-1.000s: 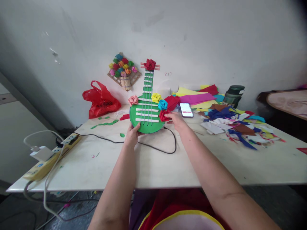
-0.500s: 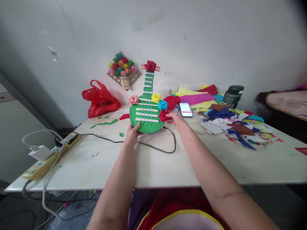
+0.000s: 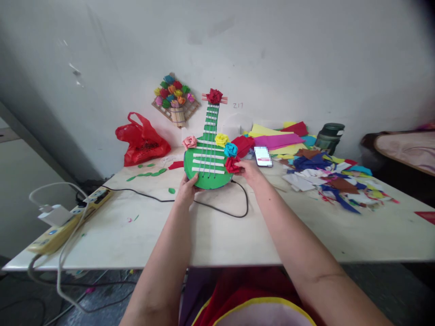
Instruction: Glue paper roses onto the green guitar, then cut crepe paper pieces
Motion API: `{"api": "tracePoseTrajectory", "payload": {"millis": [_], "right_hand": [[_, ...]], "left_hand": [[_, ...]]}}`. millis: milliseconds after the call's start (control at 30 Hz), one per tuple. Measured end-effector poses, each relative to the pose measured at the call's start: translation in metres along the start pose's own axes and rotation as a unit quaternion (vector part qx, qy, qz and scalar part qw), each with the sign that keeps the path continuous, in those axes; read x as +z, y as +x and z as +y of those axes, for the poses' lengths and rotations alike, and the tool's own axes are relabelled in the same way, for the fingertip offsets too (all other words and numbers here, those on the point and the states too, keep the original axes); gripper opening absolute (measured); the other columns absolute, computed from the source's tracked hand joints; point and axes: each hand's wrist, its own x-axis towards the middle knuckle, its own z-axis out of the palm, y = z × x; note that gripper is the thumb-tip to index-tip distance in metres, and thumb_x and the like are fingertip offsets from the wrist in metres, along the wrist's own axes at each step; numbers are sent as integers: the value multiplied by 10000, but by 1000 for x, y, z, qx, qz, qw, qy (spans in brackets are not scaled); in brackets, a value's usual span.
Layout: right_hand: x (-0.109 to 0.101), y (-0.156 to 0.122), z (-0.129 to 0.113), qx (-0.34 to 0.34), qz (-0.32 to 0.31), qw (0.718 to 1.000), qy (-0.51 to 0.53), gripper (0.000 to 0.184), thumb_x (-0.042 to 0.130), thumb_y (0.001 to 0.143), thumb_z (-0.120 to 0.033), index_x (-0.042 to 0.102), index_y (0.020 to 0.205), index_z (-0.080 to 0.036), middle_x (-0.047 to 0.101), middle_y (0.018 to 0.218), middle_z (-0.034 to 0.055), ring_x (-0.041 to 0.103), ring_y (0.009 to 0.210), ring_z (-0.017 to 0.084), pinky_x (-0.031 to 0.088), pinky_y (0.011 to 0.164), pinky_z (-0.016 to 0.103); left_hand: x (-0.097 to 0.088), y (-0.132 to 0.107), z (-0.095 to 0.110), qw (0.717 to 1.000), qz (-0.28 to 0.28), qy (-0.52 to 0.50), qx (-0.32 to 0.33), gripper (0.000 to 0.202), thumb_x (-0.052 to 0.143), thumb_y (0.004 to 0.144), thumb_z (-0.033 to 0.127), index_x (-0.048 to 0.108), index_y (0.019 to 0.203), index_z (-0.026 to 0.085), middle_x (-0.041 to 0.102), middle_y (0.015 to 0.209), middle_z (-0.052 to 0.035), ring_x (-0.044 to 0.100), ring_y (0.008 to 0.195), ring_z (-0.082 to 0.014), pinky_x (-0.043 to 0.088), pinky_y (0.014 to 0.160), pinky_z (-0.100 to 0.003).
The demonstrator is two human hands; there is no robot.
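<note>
Well, far to the left of the paper guitar [image 3: 208,167] a yellow power strip [image 3: 64,222] lay at the table [image 3: 217,235] edge, and nearer the guitar, behind and to its left, a red bag [image 3: 141,141] slumped against the wall. A flower plaque [image 3: 175,100] hung on the wall just left of the guitar's neck. My left hand [image 3: 186,190] grasped the guitar's lower left rim, thumb on the green front and fingers behind, so the guitar stood upright with its round bottom at the table top, the neck leaning slightly right. A black cable [image 3: 220,210] looped on the table just in front of the guitar. At the guitar's right rim my right hand [image 3: 249,172] had its fingertips closed on the red rose [image 3: 232,165], below the blue and yellow ones. To do this well, I judged, the left grip had to be firm enough to stop the card from twisting yet clear of the white strings, while the right fingertips pressed the rose gently and squarely so its folds would not crush. Just right of the guitar lay a phone [image 3: 263,156], farther right a heap of paper scraps [image 3: 333,181], and behind those a dark jar [image 3: 329,136].
</note>
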Motion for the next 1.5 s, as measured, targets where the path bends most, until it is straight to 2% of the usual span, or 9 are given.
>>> {"api": "tracePoseTrajectory", "payload": {"millis": [367, 733, 967, 1300, 1500], "right_hand": [[3, 0, 1, -8, 12, 1000, 17, 121, 638, 484, -190, 600, 594, -156, 629, 539, 17, 603, 535, 176, 505, 553, 324], [10, -4, 0, -34, 46, 998, 3, 100, 591, 492, -205, 567, 574, -153, 596, 477, 3, 567, 462, 150, 454, 423, 258], [17, -11, -6, -12, 79, 997, -18, 73, 559, 508, -171, 522, 569, -155, 574, 468, -2, 561, 449, 150, 430, 400, 253], [8, -12, -5, -5, 19, 1000, 15, 111, 570, 517, -208, 546, 612, -156, 593, 531, -3, 589, 509, 167, 451, 433, 268], [6, -14, -10, 8, -9, 1000, 2, 120, 585, 526, -199, 575, 635, -148, 639, 579, 34, 599, 542, 181, 470, 456, 289]], "left_hand": [[-2, 1, -1, 1000, 2, -4, 0, 484, 709, 648, 311, 535, 1086, 200, 614, 924, -46, 570, 614, -126, 497, 449, -233], [1, -2, 3, 1000, 6, -18, -7, 432, 721, 629, 297, 533, 1002, 187, 602, 849, -23, 567, 588, -119, 489, 434, -224], [0, -1, 1, 1000, 7, -5, 0, 468, 720, 628, 306, 530, 1037, 178, 602, 858, -29, 565, 585, -114, 486, 439, -224], [-1, 0, -1, 1000, 5, -4, 1, 450, 715, 640, 318, 533, 1033, 196, 591, 868, -24, 558, 580, -115, 486, 421, -223], [-1, 1, -1, 1000, 5, -11, -7, 477, 713, 640, 304, 534, 1066, 187, 603, 867, -36, 560, 570, -114, 485, 422, -223]]}}
